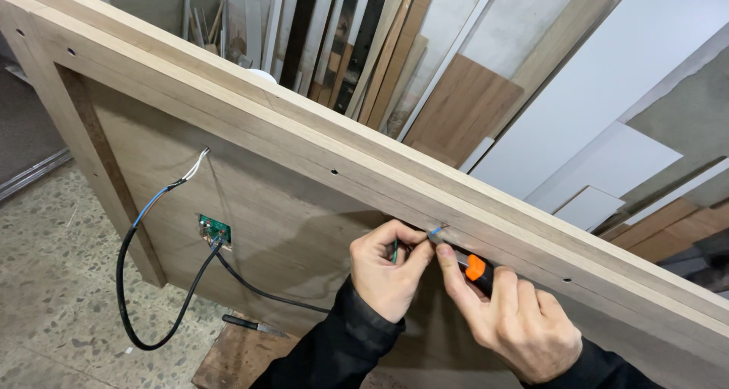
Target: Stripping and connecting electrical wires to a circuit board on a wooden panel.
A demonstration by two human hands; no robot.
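The left hand (pixel 389 271) is curling closed, its thumb and forefinger pinching a thin blue wire end (pixel 436 231) at the inner edge of the wooden frame (pixel 319 142). Just beside it, touching fingertip to fingertip, the right hand (pixel 510 317) is wrapping tightly around an orange-and-black cutter (pixel 475 268), whose tip is pointing up at the wire just above the left thumb. Well off to the left of both hands, a small green circuit board (pixel 215 230) is sitting on the plywood panel (pixel 296 229), and a black cable (pixel 163 283) is looping down from it.
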